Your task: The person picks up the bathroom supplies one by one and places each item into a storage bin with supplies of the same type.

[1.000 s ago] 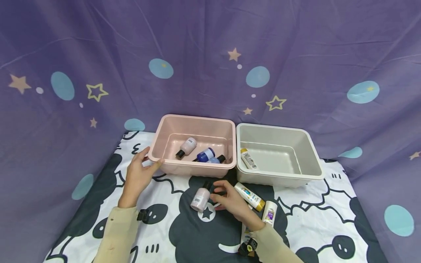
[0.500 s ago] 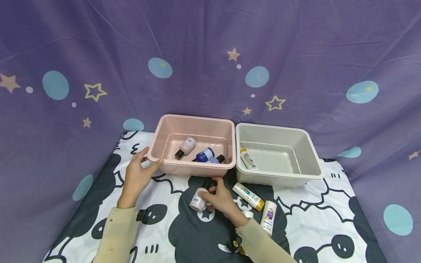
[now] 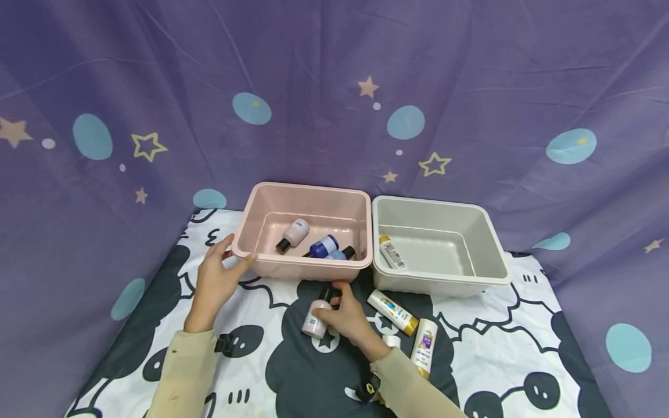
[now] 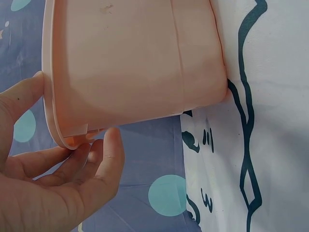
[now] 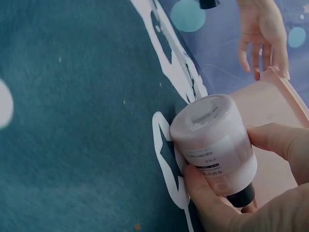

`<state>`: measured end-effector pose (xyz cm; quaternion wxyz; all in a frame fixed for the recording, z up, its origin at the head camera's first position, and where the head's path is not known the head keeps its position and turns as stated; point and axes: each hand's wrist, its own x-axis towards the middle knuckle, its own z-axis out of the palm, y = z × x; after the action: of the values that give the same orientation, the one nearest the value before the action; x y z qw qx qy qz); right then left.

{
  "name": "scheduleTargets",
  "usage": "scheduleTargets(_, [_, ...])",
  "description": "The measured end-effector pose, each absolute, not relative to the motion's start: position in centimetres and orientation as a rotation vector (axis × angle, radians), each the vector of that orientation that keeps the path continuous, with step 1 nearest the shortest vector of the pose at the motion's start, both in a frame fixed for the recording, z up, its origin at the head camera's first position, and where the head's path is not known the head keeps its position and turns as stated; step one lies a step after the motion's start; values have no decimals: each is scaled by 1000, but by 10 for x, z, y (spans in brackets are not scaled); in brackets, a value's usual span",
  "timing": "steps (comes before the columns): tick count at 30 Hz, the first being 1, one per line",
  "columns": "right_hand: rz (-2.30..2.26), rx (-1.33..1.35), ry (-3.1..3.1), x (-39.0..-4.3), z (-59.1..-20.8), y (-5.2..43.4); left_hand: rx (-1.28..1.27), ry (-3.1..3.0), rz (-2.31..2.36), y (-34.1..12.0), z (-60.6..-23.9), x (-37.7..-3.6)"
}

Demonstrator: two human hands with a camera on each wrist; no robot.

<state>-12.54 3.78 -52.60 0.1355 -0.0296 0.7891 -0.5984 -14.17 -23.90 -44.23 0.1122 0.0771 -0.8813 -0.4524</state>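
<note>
Pale pink bottle [image 3: 315, 321] with black cap, lying on the worktop near centre, just in front of the pink bin [image 3: 259, 204]; cap end pointing far, toward the bin. Right hand [image 3: 345, 319] grasping it, thumb and fingers curled round the body; wrist view shows the bottle [image 5: 214, 141] pinched between thumb and fingers [image 5: 205, 202], base toward the camera, resting on the cloth. Left hand [image 3: 215, 283] on the near-left corner of the pink bin, thumb over the rim, fingers curled under the lip; same grip seen from below in the left wrist view, fingers [image 4: 106, 159] touching the rim underside of the bin [image 4: 135, 63].

Inside pink bin: one pale bottle [image 3: 292, 234] with dark cap, one blue bottle [image 3: 324, 246], another bottle [image 3: 342, 253] partly hidden by the near wall. Grey bin [image 3: 486, 232] touching or just beside the pink one on its right, holding one white tube [image 3: 391, 252] with gold cap against its left wall.

On the worktop right of the right hand: white bottle with gold cap [image 3: 392, 312] lying slantwise, near it a white tube with purple label [image 3: 425, 347]. Worktop covered by a black-and-white cartoon cloth [image 3: 522, 348]. Purple backdrop with stars and blue dots [image 3: 470, 87] behind everything. Beige sleeves [image 3: 177, 377] on both arms.
</note>
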Motion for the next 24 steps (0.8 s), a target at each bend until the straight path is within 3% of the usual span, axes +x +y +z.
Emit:
scheduleTargets(8, [-1965, -55, 2007, -119, -521, 48, 223, -2589, -1324, -240, -444, -142])
scheduleTargets(24, [-2029, -199, 1912, -105, -461, 87, 204, -2586, -1309, -241, -446, -144])
